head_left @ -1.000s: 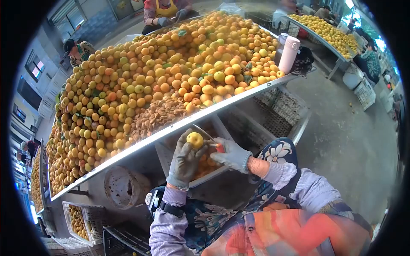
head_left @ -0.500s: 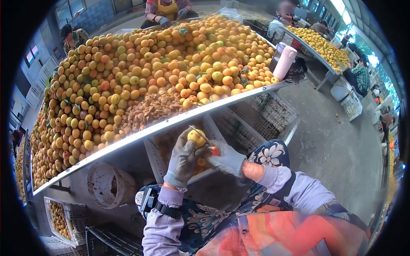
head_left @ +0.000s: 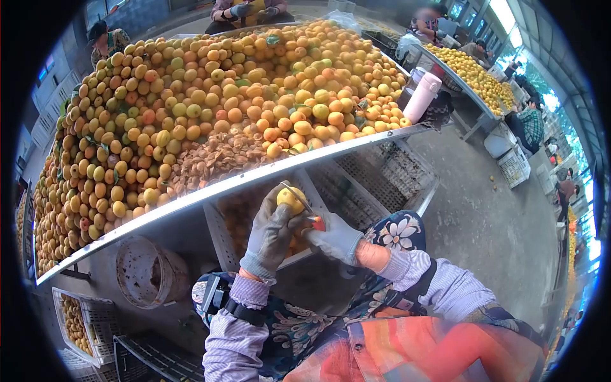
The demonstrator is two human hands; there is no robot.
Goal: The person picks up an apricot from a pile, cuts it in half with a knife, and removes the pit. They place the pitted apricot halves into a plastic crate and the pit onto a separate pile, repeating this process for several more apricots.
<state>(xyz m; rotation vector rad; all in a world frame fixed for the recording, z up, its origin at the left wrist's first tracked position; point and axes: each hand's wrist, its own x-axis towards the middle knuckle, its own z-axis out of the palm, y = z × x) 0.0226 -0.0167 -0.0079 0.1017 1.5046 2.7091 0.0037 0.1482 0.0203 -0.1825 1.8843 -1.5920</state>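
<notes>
My left hand (head_left: 267, 234), in a grey work glove, is closed round a yellow apricot (head_left: 290, 201) and holds it up in front of the table edge. My right hand (head_left: 337, 240), gloved too, grips the red-orange handle (head_left: 319, 223) of a small tool with a thin metal blade (head_left: 301, 198). The blade lies across the apricot's upper right side; whether it cuts into the flesh cannot be made out. Both hands are close together above a white crate (head_left: 220, 237) that has apricots in it, partly hidden by the hands.
A sloping table with a metal edge (head_left: 184, 205) bears a large heap of apricots (head_left: 210, 95) and a patch of brown pits (head_left: 219, 158). A pink flask (head_left: 422, 98) stands at its right end. Below are a dirty bucket (head_left: 144, 270) and a fruit crate (head_left: 95, 325). People sit around.
The view has shifted slightly, so the table and crates appear a little lower left. Both hands keep their hold on the apricot and the tool, with the blade still against the fruit.
</notes>
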